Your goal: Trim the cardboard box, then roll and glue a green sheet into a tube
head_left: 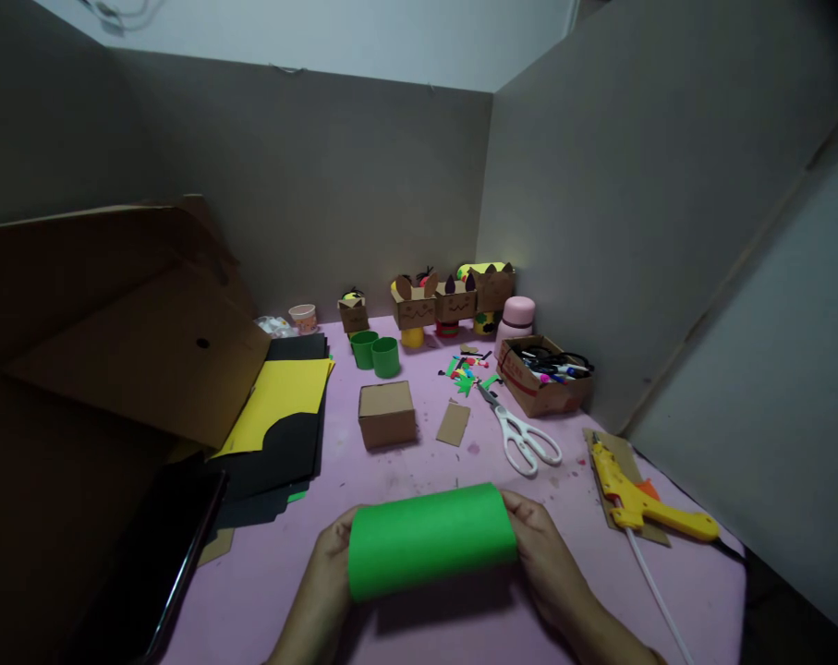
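A green paper tube [432, 540] lies sideways between my two hands, just above the front of the pink tabletop [252, 610]. My left hand [332, 559] grips its left end, with the fingertips partly hidden behind the paper. At the right end, my right hand [540, 545] is closed on the edge, its thumb and fingers partly out of sight. Beyond the tube stands a small closed cardboard box [387, 416]. Beside the box is a flat cardboard piece [453, 423], and white-handled scissors [519, 434] lie to its right.
Two green paper cups [385, 357] stand near several cardboard animal figures [415, 305] at the back. On the right are a yellow glue gun [647, 508], a box of pens [543, 374] and a pink bottle [516, 319]. Yellow paper [286, 397] and a large cardboard piece [148, 360] occupy the left.
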Motion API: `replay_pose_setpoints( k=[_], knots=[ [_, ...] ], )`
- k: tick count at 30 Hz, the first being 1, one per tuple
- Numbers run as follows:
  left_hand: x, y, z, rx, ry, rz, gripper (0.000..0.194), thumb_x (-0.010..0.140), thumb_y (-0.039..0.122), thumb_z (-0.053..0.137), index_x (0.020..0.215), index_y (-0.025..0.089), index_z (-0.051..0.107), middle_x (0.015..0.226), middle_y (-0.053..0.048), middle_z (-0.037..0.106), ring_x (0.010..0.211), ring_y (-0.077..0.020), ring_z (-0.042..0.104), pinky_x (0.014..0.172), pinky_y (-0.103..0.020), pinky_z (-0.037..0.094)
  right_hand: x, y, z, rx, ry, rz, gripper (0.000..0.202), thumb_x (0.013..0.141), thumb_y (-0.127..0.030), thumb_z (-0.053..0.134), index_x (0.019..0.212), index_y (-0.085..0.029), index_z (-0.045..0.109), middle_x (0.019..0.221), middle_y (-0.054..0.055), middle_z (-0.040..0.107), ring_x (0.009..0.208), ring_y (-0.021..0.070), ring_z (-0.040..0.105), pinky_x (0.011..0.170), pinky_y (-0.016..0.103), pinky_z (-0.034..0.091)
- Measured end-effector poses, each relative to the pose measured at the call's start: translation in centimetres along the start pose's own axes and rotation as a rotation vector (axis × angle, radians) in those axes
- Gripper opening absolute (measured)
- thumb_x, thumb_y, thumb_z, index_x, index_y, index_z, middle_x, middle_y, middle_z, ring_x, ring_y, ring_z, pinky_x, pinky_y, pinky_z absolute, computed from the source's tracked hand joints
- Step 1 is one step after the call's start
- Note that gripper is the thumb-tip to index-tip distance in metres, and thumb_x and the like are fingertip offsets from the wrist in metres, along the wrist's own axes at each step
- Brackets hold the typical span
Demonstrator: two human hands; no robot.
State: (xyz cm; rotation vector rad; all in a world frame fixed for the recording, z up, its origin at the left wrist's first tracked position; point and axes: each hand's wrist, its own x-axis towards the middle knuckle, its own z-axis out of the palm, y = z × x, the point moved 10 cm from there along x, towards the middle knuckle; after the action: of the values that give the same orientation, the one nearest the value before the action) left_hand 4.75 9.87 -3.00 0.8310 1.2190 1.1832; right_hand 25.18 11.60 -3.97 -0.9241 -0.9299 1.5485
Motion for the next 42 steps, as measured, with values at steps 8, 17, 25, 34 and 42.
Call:
replay_pose_setpoints(
  k=[8,17,25,34,42],
  knots=[
    [-0.25,0.2,0.14,0.006,-0.011,0.02,0.007,0.058,0.018,0.072,0.063,0.021,0.069,0.058,0.0,0.069,0.057,-0.0196,0.056,0.054,-0.027,0.042,-0.04,0.19,-0.01,0.002,0.005,0.02,0.03,0.07,-0.045,0.075,0.067,-0.015,0.071,0.06,0.0,0.067,0.054,0.0133,0.054,0.053,0.023,0.038],
    [0.01,0.02,0.07,0.012,-0.013,0.027,0.01,0.058,0.022,0.071,0.067,0.019,0.072,0.06,-0.001,0.071,0.053,-0.0178,0.056,0.052,-0.028,0.043,-0.16,0.1,0.17,0.011,0.004,0.022,0.028,0.071,-0.045,0.074,0.069,-0.016,0.072,0.06,0.0,0.067,0.057,0.0147,0.056,0.055,0.024,0.04],
    [-0.24,0.4,0.09,0.018,0.005,0.027,0.006,0.057,0.019,0.072,0.063,0.021,0.07,0.059,0.0,0.07,0.058,-0.0205,0.058,0.055,-0.028,0.044,0.01,0.33,-0.15,0.007,0.016,0.018,0.026,0.072,-0.042,0.073,0.071,-0.016,0.073,0.06,0.0,0.067,0.055,0.0133,0.054,0.053,0.023,0.038],
    [-0.09,0.27,0.04,-0.009,-0.019,0.023,0.006,0.058,0.016,0.071,0.062,0.02,0.07,0.054,0.001,0.067,0.052,-0.0175,0.054,0.052,-0.026,0.043,-0.14,0.07,0.48,0.039,-0.026,0.01,0.024,0.074,-0.039,0.073,0.08,-0.017,0.074,0.062,0.0,0.068,0.059,0.0151,0.058,0.057,0.024,0.041],
    [0.18,0.45,-0.28,-0.02,0.011,0.024,0.007,0.053,0.014,0.069,0.052,0.019,0.065,0.047,0.003,0.062,0.046,-0.0132,0.05,0.047,-0.023,0.04,-0.01,0.28,0.08,0.027,0.002,0.011,0.02,0.072,-0.036,0.075,0.076,-0.016,0.074,0.062,0.0,0.068,0.058,0.0138,0.057,0.053,0.021,0.039]
  ],
)
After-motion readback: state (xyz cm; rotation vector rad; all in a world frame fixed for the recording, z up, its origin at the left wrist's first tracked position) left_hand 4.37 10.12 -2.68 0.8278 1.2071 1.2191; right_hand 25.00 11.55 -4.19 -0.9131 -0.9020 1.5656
